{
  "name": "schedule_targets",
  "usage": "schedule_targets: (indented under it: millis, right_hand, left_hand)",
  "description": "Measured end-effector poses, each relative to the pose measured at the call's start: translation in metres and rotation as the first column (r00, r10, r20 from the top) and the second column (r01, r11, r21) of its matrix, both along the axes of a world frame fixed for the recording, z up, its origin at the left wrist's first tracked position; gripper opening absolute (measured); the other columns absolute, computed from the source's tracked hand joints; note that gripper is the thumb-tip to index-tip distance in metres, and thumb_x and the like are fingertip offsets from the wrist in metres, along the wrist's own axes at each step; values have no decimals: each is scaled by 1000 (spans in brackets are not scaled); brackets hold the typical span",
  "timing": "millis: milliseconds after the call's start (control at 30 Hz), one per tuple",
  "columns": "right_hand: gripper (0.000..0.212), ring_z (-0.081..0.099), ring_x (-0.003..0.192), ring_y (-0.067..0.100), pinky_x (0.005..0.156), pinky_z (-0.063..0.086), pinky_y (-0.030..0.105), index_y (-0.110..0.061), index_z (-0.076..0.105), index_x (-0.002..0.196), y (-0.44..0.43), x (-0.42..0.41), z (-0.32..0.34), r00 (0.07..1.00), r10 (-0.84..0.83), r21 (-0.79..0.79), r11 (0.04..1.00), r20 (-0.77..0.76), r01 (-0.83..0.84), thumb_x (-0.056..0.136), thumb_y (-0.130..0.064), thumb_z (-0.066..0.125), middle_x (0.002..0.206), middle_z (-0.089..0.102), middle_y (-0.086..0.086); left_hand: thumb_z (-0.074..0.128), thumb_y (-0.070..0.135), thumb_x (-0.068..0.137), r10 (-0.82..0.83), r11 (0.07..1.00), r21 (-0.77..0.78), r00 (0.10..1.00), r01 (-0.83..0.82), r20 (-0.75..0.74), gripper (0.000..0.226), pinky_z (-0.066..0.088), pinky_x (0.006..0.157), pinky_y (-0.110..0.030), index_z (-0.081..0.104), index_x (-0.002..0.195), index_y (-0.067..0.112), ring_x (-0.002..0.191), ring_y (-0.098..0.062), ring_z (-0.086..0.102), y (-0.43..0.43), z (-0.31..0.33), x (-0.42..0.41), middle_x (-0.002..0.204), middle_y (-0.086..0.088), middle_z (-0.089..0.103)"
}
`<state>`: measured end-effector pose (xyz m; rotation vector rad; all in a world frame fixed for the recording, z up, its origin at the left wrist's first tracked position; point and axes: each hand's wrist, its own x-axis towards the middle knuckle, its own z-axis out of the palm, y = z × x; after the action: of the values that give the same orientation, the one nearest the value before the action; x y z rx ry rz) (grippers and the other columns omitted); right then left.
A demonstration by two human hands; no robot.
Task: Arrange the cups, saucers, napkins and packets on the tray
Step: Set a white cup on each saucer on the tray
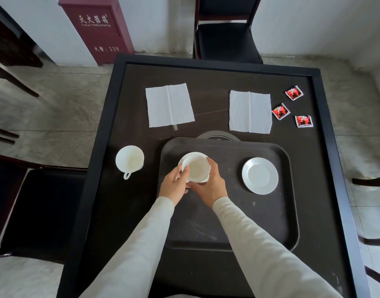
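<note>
Long, plain cream-white sleeves (139, 244) to the wrists of bare left hand (174, 184) and right hand (211, 186).

On tray (227, 222): cup (196, 167), apparently atop saucer (193, 153), left of second saucer (260, 175).

— The held cup (196, 168) between left grip (174, 184) and right grip (210, 186)?
— White, creamy inside. The other cup (129, 159), left of them, matches.
— Right of them?
— Plain white saucer (260, 175) on a black tray (227, 211). Beyond: white napkins (169, 105), red packets (280, 111) printed black and white, dark counter (206, 82).
</note>
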<state>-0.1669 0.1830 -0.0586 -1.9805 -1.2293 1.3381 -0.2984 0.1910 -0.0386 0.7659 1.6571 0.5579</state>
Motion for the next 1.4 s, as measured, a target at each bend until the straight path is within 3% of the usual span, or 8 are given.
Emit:
schedule_targets:
  millis: [133,233,333,567,800,933,1167,1400]
  right_hand:
    - [98,55,97,11,83,45,22,-42,25,147,1,0,2,1000,6,-19,1000,3,-6,72,-40,88,119,49,-12]
    - [103,58,77,1,71,39,3,-43,23,149,1,0,8,1000,18,-42,999,-1,-18,71,-39,89,117,49,-14]
    - [104,61,82,-1,60,37,0,-44,22,149,-1,1,14,1000,23,-47,999,-12,-23,70,-36,90,117,49,-14]
    - [107,64,102,14,88,46,25,-37,25,153,-6,8,26,999,-40,-1,999,13,40,69,-30,91,139,51,-6]
    - [105,58,114,19,98,49,39,-33,28,154,-2,0,45,990,-129,50,991,55,127,69,-35,90,146,48,4]
    - [99,51,127,24,105,46,44,-32,30,153,4,-20,55,986,-135,112,986,98,124,71,-36,86,144,47,3]
    - [94,55,103,11,85,43,27,-29,30,153,15,-74,63,998,-46,146,988,41,40,77,-35,84,138,50,-3]
    - [100,63,90,1,86,52,29,-29,25,156,23,-124,61,996,83,62,995,-15,-82,76,-33,85,145,49,0]
  left_hand:
    - [52,53,100,-9,1000,3,1000,9,-3,33,55,69,-20,53,130,40,96,-14,67,0,2,0,120,8,60]
    - [53,51,100,-17,1000,8,999,18,-27,42,60,90,-36,53,139,35,116,-24,65,0,2,-1,132,3,61]
    - [54,47,100,21,1000,2,1000,-21,-7,49,57,97,-44,50,146,30,118,-26,65,-2,5,-5,138,1,60]
    - [55,42,101,10,999,51,1000,-11,24,43,58,89,-32,55,142,28,96,-7,70,-14,19,-25,132,8,63]
    - [58,37,101,10,994,111,1000,-12,18,33,56,98,-40,63,131,27,96,-8,72,-25,39,-68,127,7,68]
    - [58,36,100,58,985,160,998,-58,3,30,59,91,-35,66,127,24,94,-8,73,-22,48,-96,123,5,71]
    - [59,37,99,186,959,231,980,-165,-71,17,58,72,-21,67,112,30,92,-7,73,-12,54,-143,116,3,71]
    - [58,41,96,280,942,223,953,-250,-114,18,54,100,-49,68,110,34,112,-19,64,4,46,-172,113,10,69]
